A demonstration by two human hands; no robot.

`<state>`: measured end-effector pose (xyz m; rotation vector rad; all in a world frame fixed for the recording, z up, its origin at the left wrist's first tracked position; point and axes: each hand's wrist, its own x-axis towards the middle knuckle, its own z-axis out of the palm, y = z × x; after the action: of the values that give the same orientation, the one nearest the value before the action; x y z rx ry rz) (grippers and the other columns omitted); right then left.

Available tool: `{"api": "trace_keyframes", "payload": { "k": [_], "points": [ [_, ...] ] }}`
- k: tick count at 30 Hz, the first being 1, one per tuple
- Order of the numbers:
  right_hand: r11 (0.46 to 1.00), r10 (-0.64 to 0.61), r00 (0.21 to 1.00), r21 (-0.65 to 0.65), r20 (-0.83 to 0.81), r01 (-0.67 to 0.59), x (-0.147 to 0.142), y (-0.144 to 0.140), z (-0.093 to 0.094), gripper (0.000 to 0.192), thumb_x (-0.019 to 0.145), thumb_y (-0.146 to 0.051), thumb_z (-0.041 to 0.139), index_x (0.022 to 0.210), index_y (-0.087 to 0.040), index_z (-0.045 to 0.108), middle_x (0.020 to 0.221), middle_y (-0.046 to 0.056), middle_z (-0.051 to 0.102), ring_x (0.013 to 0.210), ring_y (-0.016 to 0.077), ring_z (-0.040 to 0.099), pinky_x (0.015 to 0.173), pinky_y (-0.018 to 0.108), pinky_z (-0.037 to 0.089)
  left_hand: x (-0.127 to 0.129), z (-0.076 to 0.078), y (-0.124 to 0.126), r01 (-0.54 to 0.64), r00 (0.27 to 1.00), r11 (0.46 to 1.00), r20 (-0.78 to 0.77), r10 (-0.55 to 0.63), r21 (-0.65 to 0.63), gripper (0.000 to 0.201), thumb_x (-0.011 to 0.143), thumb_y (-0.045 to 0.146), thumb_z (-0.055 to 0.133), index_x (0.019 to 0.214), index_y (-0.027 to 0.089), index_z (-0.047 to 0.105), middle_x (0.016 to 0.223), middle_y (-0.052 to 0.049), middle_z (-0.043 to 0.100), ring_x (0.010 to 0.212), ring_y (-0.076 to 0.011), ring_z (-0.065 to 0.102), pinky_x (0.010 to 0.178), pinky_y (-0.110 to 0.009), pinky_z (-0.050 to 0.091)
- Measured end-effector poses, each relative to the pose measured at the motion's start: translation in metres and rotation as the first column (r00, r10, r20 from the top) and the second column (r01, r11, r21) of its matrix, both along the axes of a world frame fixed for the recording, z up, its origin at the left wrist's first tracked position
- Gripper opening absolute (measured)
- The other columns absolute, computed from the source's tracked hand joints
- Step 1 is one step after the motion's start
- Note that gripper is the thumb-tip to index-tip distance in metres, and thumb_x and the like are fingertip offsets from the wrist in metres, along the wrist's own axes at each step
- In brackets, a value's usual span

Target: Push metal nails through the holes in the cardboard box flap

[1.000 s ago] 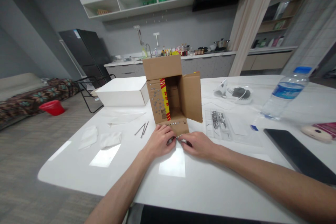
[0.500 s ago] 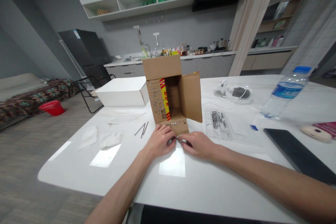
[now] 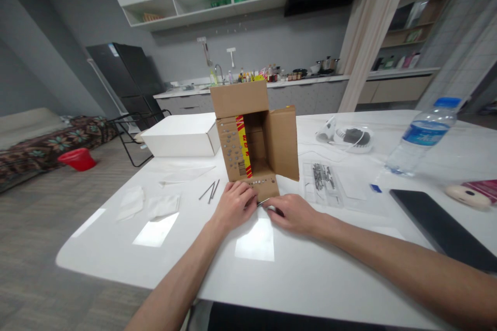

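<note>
An open cardboard box [image 3: 281,139] stands on its side, its lower flap [image 3: 267,194] lying toward me on the table. Metal nail heads dot the left flap beside red-and-yellow tape, and a row of them runs across the lower flap. My left hand [image 3: 237,204] is closed, fingers curled over the lower flap's left edge; its fingertips are partly hidden. At the front edge of that flap, my right hand [image 3: 291,212] pinches a thin metal nail [image 3: 263,201] pointing left. Several long nails [image 3: 212,192] lie left of my hands.
A clear compartment case [image 3: 324,181] of small metal nails lies right of the box. Further right are a water bottle [image 3: 425,134], a black phone-like slab [image 3: 438,227] and a white basket [image 3: 355,139]. A white box [image 3: 180,137] and folded white tissues [image 3: 163,207] lie left.
My left hand has shifted slightly left and up, away from the nail's tip, onto the flap's edge. My right hand stays nearly in place with the nail.
</note>
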<state>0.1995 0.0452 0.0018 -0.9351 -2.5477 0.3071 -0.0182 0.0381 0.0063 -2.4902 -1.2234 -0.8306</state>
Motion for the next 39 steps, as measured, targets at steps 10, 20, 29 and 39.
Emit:
{"api": "trace_keyframes", "payload": {
  "k": [10,20,29,39],
  "points": [
    [1.000,-0.008,1.000,0.017,-0.015,0.008,0.0003,0.0010,-0.0039,0.025,0.088,-0.021,0.050,0.103,-0.022,0.070,0.088,0.003,0.075,0.075,0.0188,0.067,0.068,0.028,0.045,0.0011,0.0032,-0.0003,-0.212,0.977,0.977,0.035,0.212,0.015,0.019,0.088,0.017,0.051,0.103,0.021,0.062,0.099,-0.006,0.064,0.094,-0.0213,0.057,0.081,-0.036,0.040],
    [1.000,-0.007,1.000,0.029,-0.025,0.008,0.0004,0.0020,-0.0073,0.025,0.088,-0.022,0.051,0.104,-0.022,0.070,0.088,0.003,0.075,0.074,0.0184,0.067,0.068,0.028,0.045,0.0012,0.0015,-0.0001,-0.218,0.976,0.976,0.003,0.218,-0.011,0.017,0.090,0.019,0.049,0.101,0.021,0.062,0.099,-0.006,0.064,0.094,-0.0212,0.057,0.082,-0.036,0.040],
    [1.000,-0.001,0.999,0.006,-0.032,0.002,0.0004,0.0008,-0.0045,0.025,0.088,-0.022,0.051,0.104,-0.022,0.071,0.090,0.003,0.075,0.076,0.0186,0.068,0.070,0.028,0.046,-0.0002,0.0017,0.0004,-0.251,0.968,0.968,0.029,0.251,-0.002,0.016,0.089,0.019,0.050,0.099,0.021,0.062,0.095,-0.005,0.064,0.091,-0.0212,0.057,0.081,-0.036,0.039],
    [1.000,-0.004,1.000,0.000,-0.030,0.004,0.0006,0.0018,-0.0047,0.026,0.088,-0.022,0.051,0.104,-0.022,0.071,0.089,0.003,0.075,0.075,0.0183,0.068,0.070,0.028,0.046,-0.0016,0.0012,0.0017,-0.263,0.964,0.965,0.043,0.263,-0.018,0.016,0.090,0.019,0.049,0.098,0.021,0.062,0.095,-0.005,0.063,0.092,-0.0210,0.057,0.081,-0.036,0.040]
  ]
}}
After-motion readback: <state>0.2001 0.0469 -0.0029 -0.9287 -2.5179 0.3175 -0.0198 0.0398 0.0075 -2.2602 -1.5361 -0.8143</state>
